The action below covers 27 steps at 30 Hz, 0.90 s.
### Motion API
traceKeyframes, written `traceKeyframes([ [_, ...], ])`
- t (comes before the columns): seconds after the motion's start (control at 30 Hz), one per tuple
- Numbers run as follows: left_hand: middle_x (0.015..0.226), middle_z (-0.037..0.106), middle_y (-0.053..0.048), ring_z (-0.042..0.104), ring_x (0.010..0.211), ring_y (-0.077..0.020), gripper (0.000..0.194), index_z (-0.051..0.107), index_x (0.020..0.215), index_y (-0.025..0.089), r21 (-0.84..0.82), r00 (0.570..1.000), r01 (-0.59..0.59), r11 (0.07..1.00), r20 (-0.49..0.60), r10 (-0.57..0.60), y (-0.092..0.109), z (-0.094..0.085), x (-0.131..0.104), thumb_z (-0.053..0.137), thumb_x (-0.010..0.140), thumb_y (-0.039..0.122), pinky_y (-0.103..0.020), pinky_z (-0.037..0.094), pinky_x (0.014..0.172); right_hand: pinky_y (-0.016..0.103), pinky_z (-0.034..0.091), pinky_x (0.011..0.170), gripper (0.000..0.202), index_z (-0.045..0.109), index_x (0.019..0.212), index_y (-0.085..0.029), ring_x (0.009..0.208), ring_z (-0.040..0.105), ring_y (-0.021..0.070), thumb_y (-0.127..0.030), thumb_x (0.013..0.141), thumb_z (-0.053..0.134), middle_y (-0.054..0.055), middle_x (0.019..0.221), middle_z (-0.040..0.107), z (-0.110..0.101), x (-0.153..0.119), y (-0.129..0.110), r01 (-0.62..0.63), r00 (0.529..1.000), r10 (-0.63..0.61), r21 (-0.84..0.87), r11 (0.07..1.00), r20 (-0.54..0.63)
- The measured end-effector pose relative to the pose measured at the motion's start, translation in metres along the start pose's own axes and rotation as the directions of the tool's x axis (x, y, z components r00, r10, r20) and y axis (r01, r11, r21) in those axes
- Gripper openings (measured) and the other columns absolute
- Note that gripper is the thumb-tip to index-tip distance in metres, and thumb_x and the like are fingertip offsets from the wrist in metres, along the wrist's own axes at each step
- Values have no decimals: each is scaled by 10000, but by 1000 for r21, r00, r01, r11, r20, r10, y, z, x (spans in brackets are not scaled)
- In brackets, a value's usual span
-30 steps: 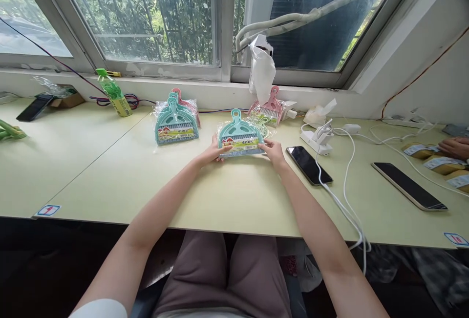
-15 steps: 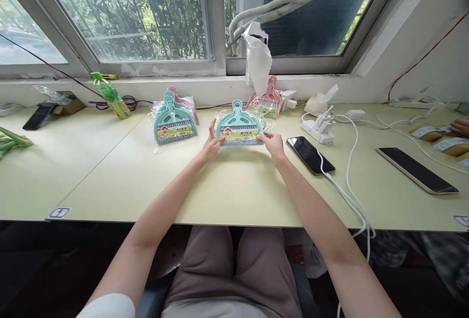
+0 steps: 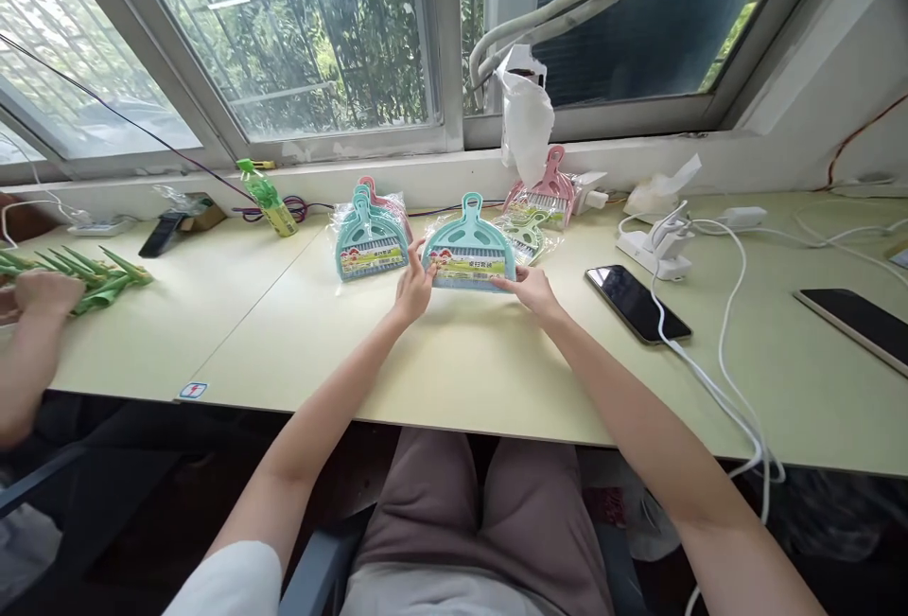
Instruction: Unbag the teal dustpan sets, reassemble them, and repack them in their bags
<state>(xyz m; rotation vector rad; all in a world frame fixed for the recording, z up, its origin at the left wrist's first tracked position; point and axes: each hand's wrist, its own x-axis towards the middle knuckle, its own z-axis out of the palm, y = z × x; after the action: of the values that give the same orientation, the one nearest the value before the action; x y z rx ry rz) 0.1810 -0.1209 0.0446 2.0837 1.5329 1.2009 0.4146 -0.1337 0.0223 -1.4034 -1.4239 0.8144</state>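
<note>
**Light, crinkly pack held by its two lower corners**

The left hand (image 3: pixel 413 287) and right hand (image 3: pixel 533 287) pinched the teal plastic dustpan-and-brush set in clear wrap (image 3: pixel 469 255), tilted up on the pale green worktop (image 3: pixel 454 360). It was probably light, stiff plastic in slippery film; edges gave the surest hold.

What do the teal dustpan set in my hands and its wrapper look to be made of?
Teal dustpan set: it looks like moulded plastic with a smooth matte finish, going by its even colour and cut-out handle hole. The wrapper seems to be thin clear film, since it is crinkled and glints at the edges. The left hand and right hand grip its lower corners.
</note>
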Motion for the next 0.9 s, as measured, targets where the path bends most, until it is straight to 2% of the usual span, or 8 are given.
traceKeyframes([
  [0.13,1088,612,-72,628,973,-226,393,361,1343,255,226,981,-47,973,195,2,-36,-42,-5,305,978,391,-361,459,863,318,496,732,269,709,909,-203,714,665,192,-405,732,717,25,808,721,9,-10,-9,-36,999,37,-90,995,6],
  [0.2,1210,570,-97,570,1113,-261,469,389,1342,243,389,986,-78,918,164,14,-69,-74,-7,414,934,473,-393,432,949,290,469,704,219,705,890,-225,696,658,176,-392,751,689,5,806,714,10,-15,-14,-42,999,43,-169,985,4],
  [0.3,1459,323,-156,329,1352,-361,711,403,1363,226,573,993,-75,816,114,11,-125,-119,-12,636,775,550,-503,313,1080,284,420,697,195,691,897,-247,731,642,180,-387,768,649,-6,808,706,11,-18,-17,-8,1000,7,-318,948,-4],
  [0.4,1454,280,-150,423,1286,-358,643,416,1376,261,550,985,87,831,79,-156,-167,-141,-15,574,819,540,-538,372,1033,321,376,775,206,672,915,-241,774,623,197,-391,797,594,5,806,695,14,-18,-14,39,998,-58,-476,879,-27],
  [0.5,1427,328,-108,452,1266,-310,419,552,1251,264,484,994,59,873,56,-98,-183,-141,-8,540,864,424,-500,387,1048,366,335,868,213,662,937,-239,864,615,215,-379,820,551,20,861,693,21,-19,-8,79,992,-121,-555,828,-40],
  [0.63,1434,355,-78,317,1364,-307,154,680,938,223,465,991,-112,878,-14,134,-182,-133,13,584,831,278,-514,307,1119,415,308,926,226,671,951,-256,1079,545,256,-369,825,521,40,1099,660,32,-21,0,163,976,-217,-571,805,-27],
  [0.7,1395,385,-88,336,1351,-291,110,681,844,204,406,981,-135,904,-72,179,-182,-130,22,582,824,248,-502,302,1128,425,313,928,239,677,969,-262,1112,519,262,-367,823,519,47,1178,626,37,-19,2,199,968,-250,-567,800,-14],
  [0.9,1138,470,-106,525,1120,-255,79,663,734,181,122,948,82,989,-315,-40,-195,-117,39,657,749,258,-433,459,997,430,319,940,242,678,1013,-263,1104,506,253,-347,825,551,38,1141,625,73,0,-8,240,958,-286,-593,769,17],
])
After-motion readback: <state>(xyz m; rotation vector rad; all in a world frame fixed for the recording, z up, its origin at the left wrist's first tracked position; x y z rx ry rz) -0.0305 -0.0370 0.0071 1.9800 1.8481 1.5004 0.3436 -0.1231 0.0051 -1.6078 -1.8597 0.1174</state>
